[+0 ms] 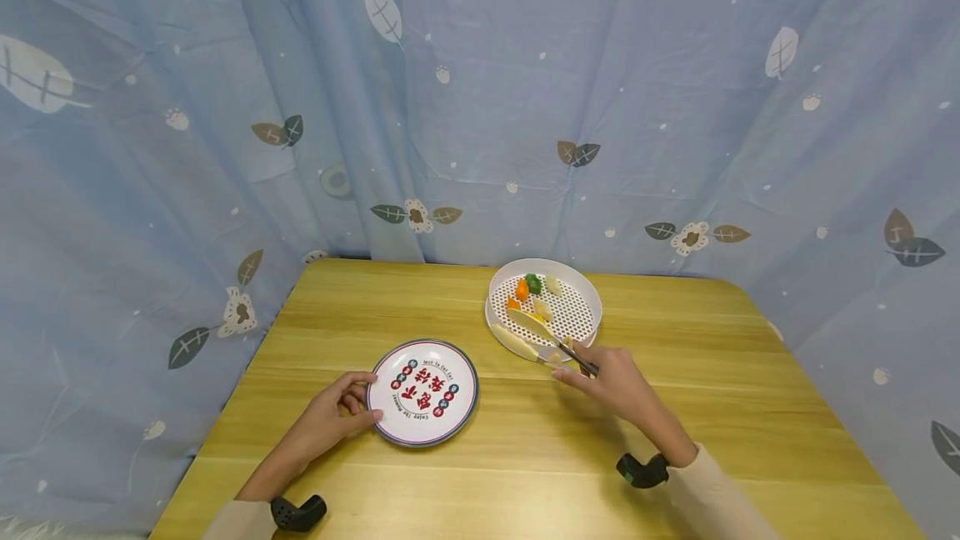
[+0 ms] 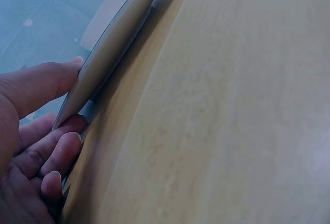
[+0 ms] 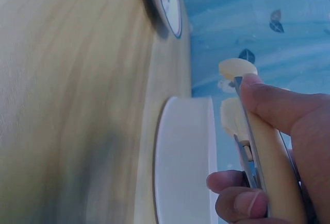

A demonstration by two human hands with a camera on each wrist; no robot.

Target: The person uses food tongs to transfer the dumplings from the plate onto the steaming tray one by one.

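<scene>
My left hand (image 1: 337,411) grips the near-left rim of a round white plate (image 1: 465,390) with red lettering and a blue edge. In the left wrist view its thumb lies on the rim of the plate (image 2: 111,44) and the fingers are underneath. My right hand (image 1: 618,386) holds a pair of tongs (image 1: 532,325) with pale yellow tips, spread apart over a white round basket (image 1: 588,283). Inside the basket are an orange piece (image 1: 522,290), a green piece (image 1: 533,284) and several pale pieces. From the right wrist, the tongs (image 3: 273,167) sit between thumb and curled fingers.
The wooden table (image 1: 525,473) carries the plate at left of centre and the basket at the back. A blue patterned curtain (image 1: 480,107) hangs behind the table and along both sides.
</scene>
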